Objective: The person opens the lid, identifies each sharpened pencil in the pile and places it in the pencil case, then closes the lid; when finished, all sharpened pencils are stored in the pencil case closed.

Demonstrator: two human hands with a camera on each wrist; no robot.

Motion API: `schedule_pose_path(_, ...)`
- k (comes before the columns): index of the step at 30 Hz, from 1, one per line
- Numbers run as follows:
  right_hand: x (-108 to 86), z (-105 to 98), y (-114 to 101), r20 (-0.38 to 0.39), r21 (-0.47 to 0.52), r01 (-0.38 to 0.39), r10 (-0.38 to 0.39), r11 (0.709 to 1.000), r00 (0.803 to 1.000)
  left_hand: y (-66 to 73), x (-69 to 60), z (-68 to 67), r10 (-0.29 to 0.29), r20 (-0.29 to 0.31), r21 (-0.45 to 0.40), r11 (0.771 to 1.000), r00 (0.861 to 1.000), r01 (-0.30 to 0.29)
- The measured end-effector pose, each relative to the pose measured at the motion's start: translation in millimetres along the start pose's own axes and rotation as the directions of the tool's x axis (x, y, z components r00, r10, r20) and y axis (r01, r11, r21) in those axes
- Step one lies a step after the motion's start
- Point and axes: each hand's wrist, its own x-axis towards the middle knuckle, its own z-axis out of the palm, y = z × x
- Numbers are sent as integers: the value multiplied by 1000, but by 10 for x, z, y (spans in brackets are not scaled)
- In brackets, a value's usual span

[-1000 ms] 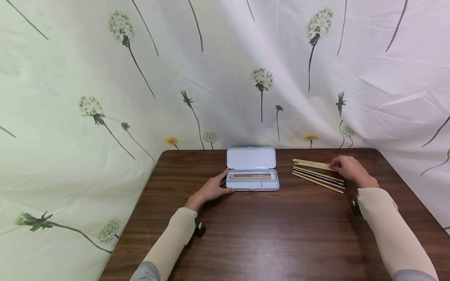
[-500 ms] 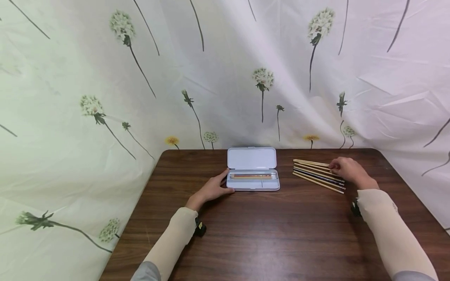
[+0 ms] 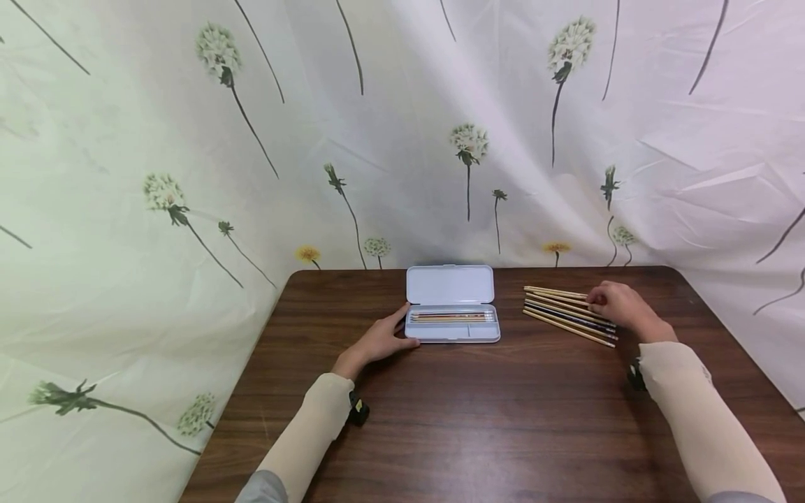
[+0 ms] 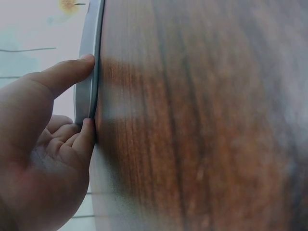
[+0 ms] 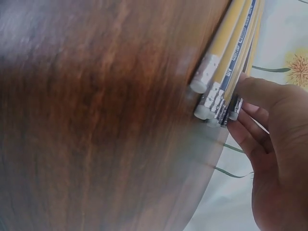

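Note:
A pale blue-white pencil case lies with its lid raised at the table's far side; several pencils rest in its long back compartment. My left hand grips the case's left end, thumb on the front edge and fingers round the back corner. In the left wrist view the thumb presses the case's side. To the right, several yellowish and dark pencils lie fanned on the table. Above their eraser ends, my right hand pinches one pencil near its ferrule; the fingertips partly hide it.
A brown wood-grain table spreads in front of both arms. Behind it and along the sides hangs a white cloth printed with dandelions. The case's smaller front compartments show their bare floor.
My right hand has shifted slightly left. A light pencil from the far group now lies closer to the dark ones, narrowing the gap. The left hand and case stay in place.

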Motion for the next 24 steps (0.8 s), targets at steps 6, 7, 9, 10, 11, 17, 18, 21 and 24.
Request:
schedule_pose_path(6, -29, -22, -14, -15, -2, 18, -18, 1000, 1000, -4, 9, 6, 7, 3, 15, 1000, 1000, -7)
schedule_pose_path(7, -39, -30, -19, -21, 3, 26, -26, 1000, 999, -7, 12, 7, 7, 5, 19, 1000, 1000, -7)
schedule_pose_path(9, -60, -47, -29, -39, 16, 40, -40, 999, 998, -14, 17, 10, 6, 7, 28, 1000, 1000, -6)
schedule_pose_path(10, -67, -55, -35, -49, 25, 46, -44, 999, 998, -15, 21, 11, 4, 8, 32, 999, 1000, -5)
schedule_pose_path(11, -73, -66, -49, -61, 33, 50, -48, 998, 997, -16, 25, 10, 3, 10, 33, 999, 1000, -3)
schedule_pose_path(17, -50, -139, -192, -145, 77, 87, -75, 993, 987, -10, 29, 7, 0, 8, 32, 999, 1000, 0)
schedule_pose_path(18, -38, -153, -229, -158, 84, 94, -80, 992, 984, -9, 27, 7, 2, 6, 32, 999, 1000, -2)
schedule_pose_path(21, 14, -189, -351, -181, 95, 114, -96, 989, 979, -4, 21, 4, 0, 4, 37, 999, 1000, -1)
schedule_pose_path(24, 83, -216, -491, -192, 114, 151, -127, 982, 973, 7, 11, 0, 4, 2, 31, 1000, 1000, -4)
